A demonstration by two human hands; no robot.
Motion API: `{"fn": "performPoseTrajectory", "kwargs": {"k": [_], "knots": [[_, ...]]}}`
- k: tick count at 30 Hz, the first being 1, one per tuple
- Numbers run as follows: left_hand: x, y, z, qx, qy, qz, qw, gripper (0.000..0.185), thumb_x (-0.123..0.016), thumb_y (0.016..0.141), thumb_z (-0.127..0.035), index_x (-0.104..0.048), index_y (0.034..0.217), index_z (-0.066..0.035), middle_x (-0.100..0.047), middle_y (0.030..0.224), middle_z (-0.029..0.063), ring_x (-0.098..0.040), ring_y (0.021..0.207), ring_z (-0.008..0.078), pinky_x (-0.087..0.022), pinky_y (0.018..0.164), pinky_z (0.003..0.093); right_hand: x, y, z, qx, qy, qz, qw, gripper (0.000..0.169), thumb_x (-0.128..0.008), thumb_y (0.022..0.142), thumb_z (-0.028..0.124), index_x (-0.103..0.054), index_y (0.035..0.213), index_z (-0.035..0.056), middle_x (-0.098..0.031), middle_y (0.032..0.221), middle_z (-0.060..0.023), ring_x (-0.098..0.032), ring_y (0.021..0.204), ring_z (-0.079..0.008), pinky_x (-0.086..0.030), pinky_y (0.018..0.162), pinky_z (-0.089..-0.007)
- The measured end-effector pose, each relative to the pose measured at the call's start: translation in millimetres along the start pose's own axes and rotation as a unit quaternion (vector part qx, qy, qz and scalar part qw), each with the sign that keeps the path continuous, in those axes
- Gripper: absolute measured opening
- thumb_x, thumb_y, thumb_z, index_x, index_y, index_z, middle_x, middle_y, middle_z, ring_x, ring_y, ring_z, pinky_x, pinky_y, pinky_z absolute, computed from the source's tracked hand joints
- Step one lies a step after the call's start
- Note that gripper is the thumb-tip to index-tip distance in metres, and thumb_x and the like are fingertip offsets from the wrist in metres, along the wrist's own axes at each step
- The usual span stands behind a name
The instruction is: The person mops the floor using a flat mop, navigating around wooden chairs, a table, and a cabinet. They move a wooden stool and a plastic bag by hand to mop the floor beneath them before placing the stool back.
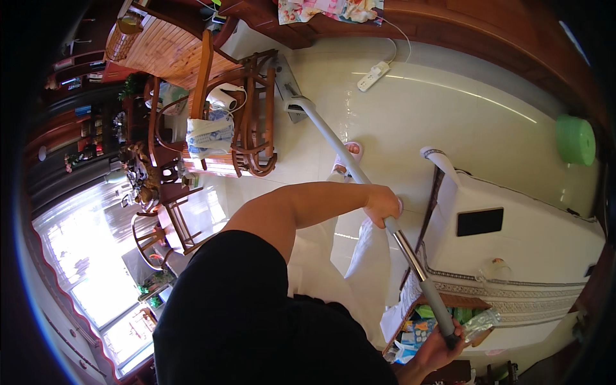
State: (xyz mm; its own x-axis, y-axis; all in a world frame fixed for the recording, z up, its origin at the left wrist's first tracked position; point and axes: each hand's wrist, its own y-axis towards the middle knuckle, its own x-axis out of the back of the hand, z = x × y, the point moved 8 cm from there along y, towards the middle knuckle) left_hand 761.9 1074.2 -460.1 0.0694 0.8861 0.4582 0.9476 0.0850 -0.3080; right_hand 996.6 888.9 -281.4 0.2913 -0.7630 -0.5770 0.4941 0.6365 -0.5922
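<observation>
My left hand (382, 204) is wrapped around the grey pole (332, 137) of a flat mop, partway along it. My right hand (440, 349) grips the dark upper end of the same pole, near a basket of packets. Between the two hands a shiny metal section (408, 250) of the pole shows. The pole slants across in front of my legs. At its far end the grey rectangular mop head (294, 113) lies on the floor beside a wooden chair, which partly hides it.
The wooden chair (269, 115) bears a white hair dryer (221, 97) and a patterned cloth (210, 134). A power strip (373, 76) lies on the tiles. Right, white-covered furniture (529, 240) holds a black phone (480, 222); a green stool (575, 139) stands beyond. My slippered foot (353, 149) is near the pole.
</observation>
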Motion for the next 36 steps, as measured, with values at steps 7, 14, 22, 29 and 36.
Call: {"fn": "performPoseTrajectory", "kwargs": {"k": [7,14,22,29,36], "knots": [[55,40,-101,-0.061,0.004,-0.054,0.997,0.021,-0.064,0.062,-0.030,-0.063,0.072,-0.011,-0.061,0.067,0.0122,-0.059,0.068,0.0330,-0.046,0.060,0.0449,-100,-55,120,0.146,-0.193,0.176,0.954,0.032,-0.050,0.090,0.023,-0.052,0.112,-0.0001,-0.052,0.112,-0.0088,-0.042,0.114,-0.0255,-0.024,0.107,-0.0440],[107,-3,-182,-0.065,-0.003,-0.117,0.991,0.020,-0.065,0.061,-0.030,-0.063,0.070,-0.012,-0.061,0.067,0.0117,-0.059,0.067,0.0323,-0.046,0.060,0.0437,-211,-124,162,0.256,-0.296,0.361,0.846,0.024,-0.068,0.080,0.021,-0.052,0.095,0.0116,-0.052,0.083,-0.0010,-0.051,0.094,-0.0168,-0.035,0.089,-0.0312],[138,-181,-236,-0.104,-0.005,-0.158,0.982,0.014,-0.062,0.060,-0.023,-0.059,0.065,-0.011,-0.057,0.059,0.0093,-0.056,0.061,0.0329,-0.043,0.054,0.0426,-349,-293,77,0.190,-0.210,0.731,0.621,0.025,-0.060,0.079,0.019,-0.048,0.057,0.0138,-0.055,0.055,0.0035,-0.054,0.052,-0.0093,-0.035,0.055,-0.0297],[142,-312,-160,-0.091,0.050,-0.349,0.931,0.018,-0.067,0.058,-0.019,-0.056,0.070,-0.011,-0.059,0.068,0.0064,-0.056,0.066,0.0290,-0.044,0.060,0.0402,-351,-355,-42,0.382,-0.302,0.506,0.712,0.022,-0.068,0.073,0.018,-0.049,0.063,0.0131,-0.058,0.060,-0.0002,-0.058,0.058,-0.0158,-0.043,0.066,-0.0301],[143,-390,-121,-0.019,0.102,-0.589,0.801,0.019,-0.067,0.059,-0.009,-0.053,0.071,-0.013,-0.055,0.067,0.0027,-0.056,0.069,0.0234,-0.043,0.081,0.0345,-402,-376,-141,0.281,-0.324,0.643,0.634,0.020,-0.066,0.067,0.010,-0.047,0.064,0.0096,-0.058,0.063,-0.0052,-0.058,0.058,-0.0199,-0.049,0.063,-0.0352]]}}
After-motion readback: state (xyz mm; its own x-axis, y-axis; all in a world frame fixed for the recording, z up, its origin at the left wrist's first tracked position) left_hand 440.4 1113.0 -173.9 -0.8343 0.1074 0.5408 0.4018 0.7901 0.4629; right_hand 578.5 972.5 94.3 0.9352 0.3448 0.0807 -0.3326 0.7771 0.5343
